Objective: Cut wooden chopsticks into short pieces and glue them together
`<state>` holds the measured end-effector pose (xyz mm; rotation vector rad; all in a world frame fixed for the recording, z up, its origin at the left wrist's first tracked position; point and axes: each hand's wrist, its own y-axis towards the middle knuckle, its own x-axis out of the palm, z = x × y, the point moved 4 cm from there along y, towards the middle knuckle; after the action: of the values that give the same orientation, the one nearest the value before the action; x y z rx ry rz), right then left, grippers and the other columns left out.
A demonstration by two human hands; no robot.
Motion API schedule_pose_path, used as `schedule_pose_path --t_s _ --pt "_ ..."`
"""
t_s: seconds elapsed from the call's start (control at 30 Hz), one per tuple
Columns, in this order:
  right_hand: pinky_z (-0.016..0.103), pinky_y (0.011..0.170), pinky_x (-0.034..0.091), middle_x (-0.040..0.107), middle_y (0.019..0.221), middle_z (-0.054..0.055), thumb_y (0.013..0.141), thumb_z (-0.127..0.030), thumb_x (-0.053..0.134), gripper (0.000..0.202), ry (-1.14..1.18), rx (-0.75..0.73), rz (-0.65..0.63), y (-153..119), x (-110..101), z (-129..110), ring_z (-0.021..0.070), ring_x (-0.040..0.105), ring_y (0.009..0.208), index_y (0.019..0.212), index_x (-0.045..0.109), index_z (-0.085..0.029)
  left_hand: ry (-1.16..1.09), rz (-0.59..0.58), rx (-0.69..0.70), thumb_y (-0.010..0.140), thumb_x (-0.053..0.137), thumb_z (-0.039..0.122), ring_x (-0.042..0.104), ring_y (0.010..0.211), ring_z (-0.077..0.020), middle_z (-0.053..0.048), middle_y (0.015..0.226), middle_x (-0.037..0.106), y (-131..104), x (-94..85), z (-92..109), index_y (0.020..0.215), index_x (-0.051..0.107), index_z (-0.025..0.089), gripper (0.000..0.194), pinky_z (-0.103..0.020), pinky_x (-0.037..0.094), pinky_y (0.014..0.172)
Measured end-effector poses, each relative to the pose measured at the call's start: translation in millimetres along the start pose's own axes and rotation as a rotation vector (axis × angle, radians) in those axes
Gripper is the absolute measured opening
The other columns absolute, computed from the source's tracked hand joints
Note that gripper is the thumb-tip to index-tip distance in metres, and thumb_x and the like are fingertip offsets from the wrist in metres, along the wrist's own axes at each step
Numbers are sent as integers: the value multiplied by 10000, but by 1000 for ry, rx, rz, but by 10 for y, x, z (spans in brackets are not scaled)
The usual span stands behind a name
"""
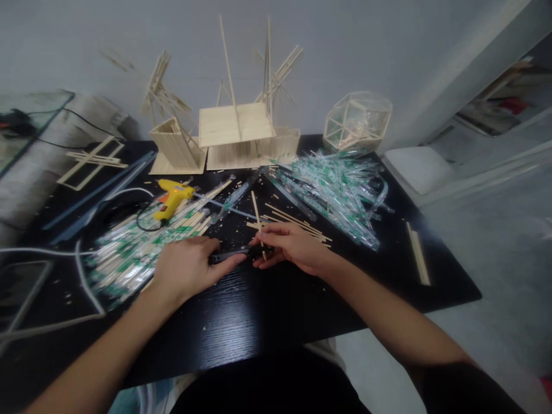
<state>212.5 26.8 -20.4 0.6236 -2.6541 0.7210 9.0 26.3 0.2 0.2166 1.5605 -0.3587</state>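
Observation:
My left hand point(190, 264) is closed around the dark handles of what look like pliers point(233, 253), which point right. Between the fingers of my right hand point(288, 244) is a thin wooden chopstick point(255, 210), held nearly upright. It crosses the tool's head, and my fingers partly hide whether the jaws touch it. Just beyond my right hand, several loose chopsticks point(297, 223) lie side by side on the black table point(241, 322). A pile of plastic-wrapped chopsticks point(129, 259) with green print lies left of my left hand.
A yellow glue gun point(172, 198) rests on the wrapped pile. Empty-looking wrappers point(336, 190) heap at the right. Wooden stick structures point(237, 123) and a faceted frame point(357, 121) stand along the back. A white cable point(81, 276) curls at the left; two sticks point(417, 253) lie near the right edge.

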Motion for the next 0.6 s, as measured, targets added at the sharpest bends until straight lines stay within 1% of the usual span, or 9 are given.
schedule_pose_path --t_s 0.1,0.17,0.23,0.27,0.33,0.43,0.5,0.6 --pt "253 651 662 700 948 39 915 -323 718 170 -34 -68 92 15 -39 -30 151 770 685 871 650 -174 9 -54 -113 882 235 859 682 705 -293 -100 727 708 46 -7 -73 693 658 226 784 -338 320 557" --pt "248 641 659 684 947 29 924 -308 700 152 -84 -128 168 29 -75 -60 144 767 677 877 640 -176 3 -87 -198 871 214 870 677 705 -318 -118 716 704 76 -13 -156 698 672 228 808 -344 323 557" --pt "222 583 638 672 869 12 923 -289 694 139 -174 -197 245 36 -107 -88 125 742 622 869 643 -172 -24 -92 -259 873 203 865 671 721 -340 -131 711 700 99 -23 -240 755 706 226 822 -353 340 574" --pt "211 545 623 662 810 3 916 -283 698 139 -226 -220 263 39 -113 -93 118 724 585 858 647 -169 -61 -82 -282 880 203 854 666 729 -341 -129 706 696 106 -30 -276 794 720 225 819 -357 353 588" --pt "202 477 590 636 697 -13 896 -279 717 156 -314 -221 237 49 -98 -69 115 686 520 817 652 -162 -180 -47 -311 905 221 814 647 722 -314 -106 684 678 109 -42 -323 825 723 223 780 -353 377 616" --pt "204 450 572 621 594 -24 879 -270 732 161 -373 -147 153 66 -57 31 119 662 476 790 656 -160 -387 40 -303 951 267 713 579 644 -231 -40 603 599 92 -66 -325 705 629 224 656 -328 372 625" --pt "196 443 563 624 577 -26 876 -267 732 152 -387 -118 132 75 -42 98 118 660 473 799 656 -161 -479 107 -288 979 276 647 522 599 -193 -7 561 531 70 -80 -306 652 545 226 597 -323 351 612" --pt "190 435 551 641 607 -18 859 -283 749 168 -414 -116 115 88 -21 177 116 664 483 794 662 -156 -555 164 -276 996 283 609 481 582 -175 15 554 480 37 -67 -275 657 500 228 554 -324 331 598"
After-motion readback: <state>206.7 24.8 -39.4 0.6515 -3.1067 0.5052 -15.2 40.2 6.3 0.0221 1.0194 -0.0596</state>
